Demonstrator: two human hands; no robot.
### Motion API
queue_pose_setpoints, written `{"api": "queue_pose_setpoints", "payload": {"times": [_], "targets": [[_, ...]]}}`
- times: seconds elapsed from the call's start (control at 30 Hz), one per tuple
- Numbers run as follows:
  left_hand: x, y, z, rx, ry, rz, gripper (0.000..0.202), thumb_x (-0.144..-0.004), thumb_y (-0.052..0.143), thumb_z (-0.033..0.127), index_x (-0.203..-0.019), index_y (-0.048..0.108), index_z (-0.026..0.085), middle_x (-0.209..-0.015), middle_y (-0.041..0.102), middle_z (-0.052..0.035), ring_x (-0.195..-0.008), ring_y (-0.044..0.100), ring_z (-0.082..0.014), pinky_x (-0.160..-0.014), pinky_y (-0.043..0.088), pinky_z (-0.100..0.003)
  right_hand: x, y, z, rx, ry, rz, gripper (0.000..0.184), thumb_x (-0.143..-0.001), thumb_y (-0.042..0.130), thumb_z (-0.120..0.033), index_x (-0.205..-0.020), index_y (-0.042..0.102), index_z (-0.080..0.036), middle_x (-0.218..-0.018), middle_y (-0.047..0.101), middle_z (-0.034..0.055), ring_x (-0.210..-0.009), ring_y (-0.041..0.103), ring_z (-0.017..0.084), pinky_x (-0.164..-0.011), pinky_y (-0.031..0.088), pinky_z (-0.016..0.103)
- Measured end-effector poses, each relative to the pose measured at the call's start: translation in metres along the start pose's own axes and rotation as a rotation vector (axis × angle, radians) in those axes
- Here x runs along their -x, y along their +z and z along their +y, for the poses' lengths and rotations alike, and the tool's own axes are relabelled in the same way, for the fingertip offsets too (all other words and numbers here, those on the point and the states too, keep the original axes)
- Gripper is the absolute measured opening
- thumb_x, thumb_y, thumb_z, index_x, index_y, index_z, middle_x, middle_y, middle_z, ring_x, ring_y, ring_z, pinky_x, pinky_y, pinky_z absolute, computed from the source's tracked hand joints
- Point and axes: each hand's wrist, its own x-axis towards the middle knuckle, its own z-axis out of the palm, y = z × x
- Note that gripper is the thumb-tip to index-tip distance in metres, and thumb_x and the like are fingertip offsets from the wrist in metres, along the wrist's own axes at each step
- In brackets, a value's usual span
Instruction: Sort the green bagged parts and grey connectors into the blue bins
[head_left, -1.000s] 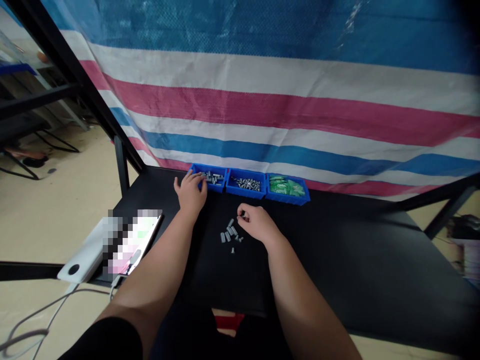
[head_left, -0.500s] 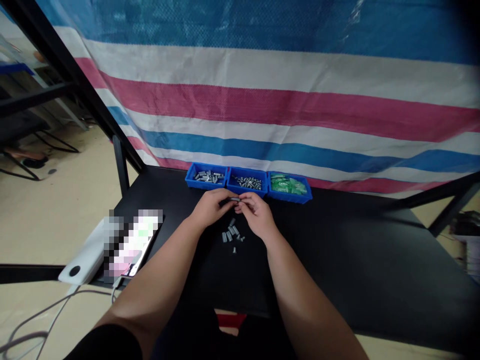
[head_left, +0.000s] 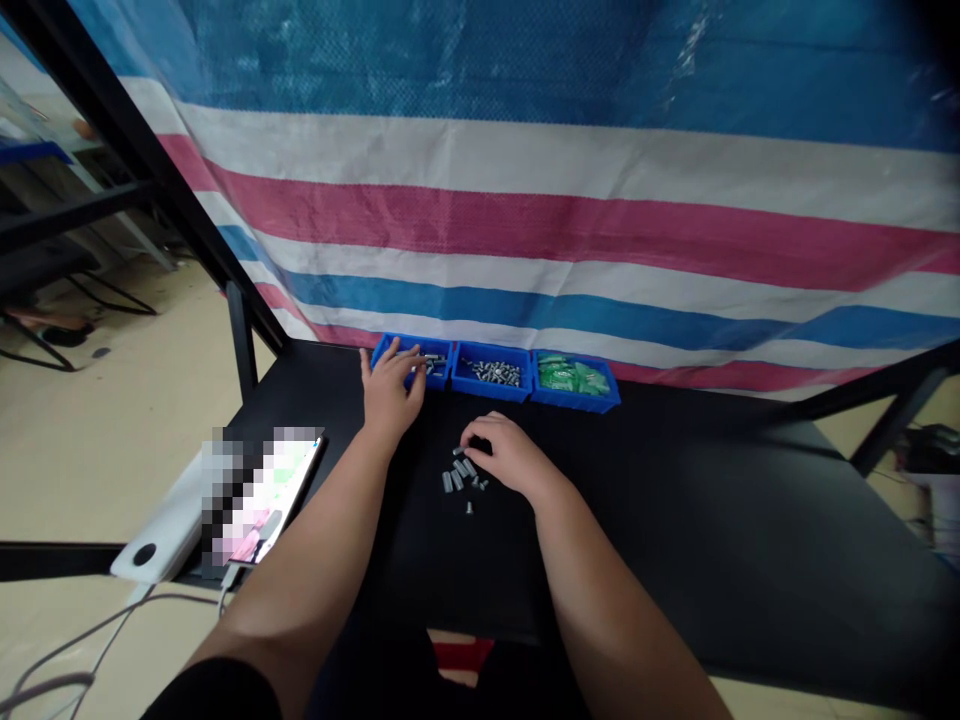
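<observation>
My left hand reaches into the left blue bin, its fingers spread over the grey metal sleeves inside. My right hand rests curled on the black table, fingertips down on a small pile of grey metal parts. What those fingertips pinch, if anything, is hidden. The middle blue bin holds small silver screws. The right blue bin holds green plastic pieces.
A phone with a lit screen lies on a white power bank at the table's left edge, with grey cables trailing off. A striped tarp hangs behind the bins. Black frame posts stand at the left.
Half a second ago both hands met above the pile on a small part. The left hand has since gone back to the left bin, and the right hand has dropped onto the pile.
</observation>
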Motion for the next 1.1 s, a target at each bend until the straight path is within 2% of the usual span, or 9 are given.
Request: {"api": "queue_pose_setpoints", "payload": {"times": [0.1,0.2,0.3,0.37,0.43,0.57,0.67,0.87,1.1], "targets": [[0.004,-0.009,0.014,0.196,0.181,-0.176,0.021,-0.096,0.061,0.028,-0.112,0.074,0.024,-0.118,0.079,-0.0069,-0.122,0.069,-0.0263,-0.115,0.048,-0.051,-0.001,0.001,0.003,-0.058,0.050,0.165,0.010,-0.089,0.066,-0.012,-0.088,0.070,-0.021,-0.090,0.067,0.0019,-0.081,0.062,0.016,-0.077,0.050,0.030],[0.009,-0.013,0.025,0.366,0.280,-0.464,0.030,-0.094,0.065,0.031,-0.123,0.072,0.024,-0.121,0.078,-0.0069,-0.113,0.073,-0.0227,-0.103,0.056,-0.039,-0.004,0.005,0.007,-0.225,0.105,0.366,0.003,-0.091,0.068,-0.024,-0.092,0.069,-0.021,-0.090,0.069,0.0030,-0.076,0.065,0.016,-0.074,0.052,0.030],[0.012,-0.008,0.029,0.431,0.249,-0.586,0.027,-0.096,0.064,0.030,-0.120,0.075,0.026,-0.115,0.080,-0.0044,-0.104,0.076,-0.0206,-0.094,0.059,-0.034,-0.008,0.009,0.007,-0.399,0.134,0.416,0.016,-0.092,0.070,-0.037,-0.093,0.067,-0.021,-0.087,0.072,0.0038,-0.077,0.068,0.018,-0.074,0.053,0.031],[0.012,-0.004,0.027,0.420,0.171,-0.518,0.023,-0.097,0.064,0.032,-0.114,0.077,0.025,-0.110,0.081,-0.0045,-0.100,0.077,-0.0209,-0.090,0.060,-0.033,-0.007,0.008,0.005,-0.434,0.158,0.421,0.020,-0.091,0.070,-0.040,-0.095,0.065,-0.021,-0.086,0.072,0.0035,-0.077,0.068,0.018,-0.072,0.052,0.030],[0.011,-0.003,0.021,0.336,0.064,-0.337,0.024,-0.097,0.065,0.037,-0.113,0.077,0.024,-0.111,0.082,-0.0062,-0.102,0.077,-0.0229,-0.092,0.059,-0.035,-0.003,0.001,0.002,-0.381,0.193,0.369,0.020,-0.090,0.071,-0.039,-0.098,0.063,-0.022,-0.083,0.070,0.0016,-0.072,0.065,0.016,-0.067,0.049,0.028],[0.004,-0.005,0.001,0.038,-0.076,-0.031,0.028,-0.099,0.060,0.037,-0.119,0.076,0.026,-0.116,0.080,-0.0072,-0.115,0.074,-0.0260,-0.112,0.050,-0.046,0.014,-0.025,-0.007,-0.227,0.299,-0.141,0.025,-0.082,0.079,-0.041,-0.094,0.066,-0.023,-0.071,0.067,-0.0028,-0.061,0.059,0.013,-0.059,0.043,0.026],[0.000,-0.005,-0.009,-0.105,-0.172,-0.022,0.032,-0.101,0.052,0.028,-0.126,0.073,0.028,-0.128,0.077,-0.0074,-0.135,0.063,-0.0278,-0.129,0.025,-0.061,0.022,-0.034,-0.014,-0.183,0.430,-0.346,0.033,-0.074,0.087,-0.043,-0.091,0.068,-0.023,-0.071,0.072,-0.0022,-0.061,0.064,0.015,-0.059,0.044,0.027],[0.004,-0.004,-0.002,-0.125,-0.196,-0.072,0.029,-0.100,0.051,0.023,-0.117,0.074,0.029,-0.136,0.073,-0.0066,-0.151,0.047,-0.0330,-0.125,-0.006,-0.079,0.020,-0.016,-0.016,-0.150,0.497,-0.314,0.007,-0.080,0.073,-0.019,-0.082,0.067,-0.022,-0.062,0.070,-0.0028,-0.052,0.064,0.015,-0.053,0.043,0.026],[0.009,-0.006,0.016,-0.037,-0.061,-0.107,0.016,-0.091,0.062,0.020,-0.101,0.073,0.026,-0.127,0.074,-0.0063,-0.147,0.049,-0.0351,-0.128,0.002,-0.076,0.021,-0.010,-0.006,-0.041,0.326,-0.121,0.007,-0.078,0.071,-0.016,-0.078,0.070,-0.023,-0.062,0.069,-0.0015,-0.054,0.062,0.015,-0.055,0.042,0.026]]}}
